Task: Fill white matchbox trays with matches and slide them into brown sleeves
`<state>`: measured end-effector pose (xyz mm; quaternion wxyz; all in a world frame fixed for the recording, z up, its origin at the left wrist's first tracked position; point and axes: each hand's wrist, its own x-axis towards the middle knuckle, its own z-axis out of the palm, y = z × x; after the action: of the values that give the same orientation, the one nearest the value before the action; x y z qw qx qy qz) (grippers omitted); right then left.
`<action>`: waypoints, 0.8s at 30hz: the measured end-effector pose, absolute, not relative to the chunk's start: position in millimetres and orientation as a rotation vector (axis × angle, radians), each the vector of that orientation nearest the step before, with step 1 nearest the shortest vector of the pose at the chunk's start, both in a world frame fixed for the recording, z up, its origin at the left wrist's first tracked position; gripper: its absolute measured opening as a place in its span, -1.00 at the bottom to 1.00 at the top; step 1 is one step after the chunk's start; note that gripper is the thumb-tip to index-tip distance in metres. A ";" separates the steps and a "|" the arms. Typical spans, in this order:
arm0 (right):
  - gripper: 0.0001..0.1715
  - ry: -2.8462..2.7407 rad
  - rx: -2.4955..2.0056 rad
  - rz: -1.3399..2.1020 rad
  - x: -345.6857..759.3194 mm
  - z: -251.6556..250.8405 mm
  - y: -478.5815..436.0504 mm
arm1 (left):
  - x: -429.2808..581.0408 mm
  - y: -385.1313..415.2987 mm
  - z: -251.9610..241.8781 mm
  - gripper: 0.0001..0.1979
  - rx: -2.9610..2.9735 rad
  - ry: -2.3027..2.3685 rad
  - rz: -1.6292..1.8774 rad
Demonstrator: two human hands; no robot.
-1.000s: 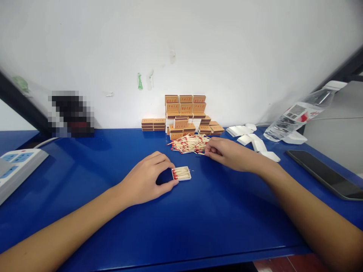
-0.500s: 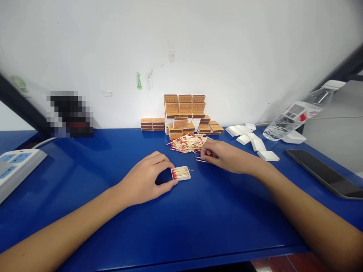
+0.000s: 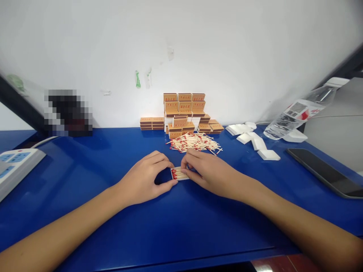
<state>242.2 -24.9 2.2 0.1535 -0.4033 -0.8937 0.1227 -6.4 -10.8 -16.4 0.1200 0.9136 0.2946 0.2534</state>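
Note:
A small white matchbox tray (image 3: pixel 181 179) lies on the blue table with several red-tipped matches (image 3: pixel 176 173) side by side in it. My left hand (image 3: pixel 146 179) grips the tray's left end between thumb and index finger. Over the tray's right end is my right hand (image 3: pixel 208 172), thumb and fingertips pinched together at the matches; it hides that end, and its fingers appear to hold a match. Just behind, a loose heap of matches (image 3: pixel 195 142) spreads over the table.
Brown-and-orange matchboxes (image 3: pixel 185 106) are stacked against the wall behind the heap. White empty trays (image 3: pixel 258 142), a tilted plastic bottle (image 3: pixel 300 109) and a dark phone (image 3: pixel 326 172) lie to the right. A white power strip (image 3: pixel 21 166) sits at the left.
My right hand has moved left and nearer, from beside the match heap to the tray, bringing a match. The left hand stays on the tray.

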 end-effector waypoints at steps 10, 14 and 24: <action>-0.88 -2.597 -1.142 0.462 257.9 4.6 -18.4 | -7.2 -11.5 -16.0 -0.77 2.657 0.867 0.709; -0.85 -2.583 -1.119 0.486 254.9 3.4 -21.4 | -6.9 -11.1 -15.5 -0.78 2.657 0.863 0.726; -0.80 -2.487 -1.131 0.379 268.8 16.4 -11.7 | -6.8 -11.6 -15.2 -0.78 2.656 0.851 0.755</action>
<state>268.8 -11.7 16.4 0.1904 -0.4025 -0.8852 0.1349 -6.8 -11.6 -15.2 0.1258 0.9119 0.2921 0.2593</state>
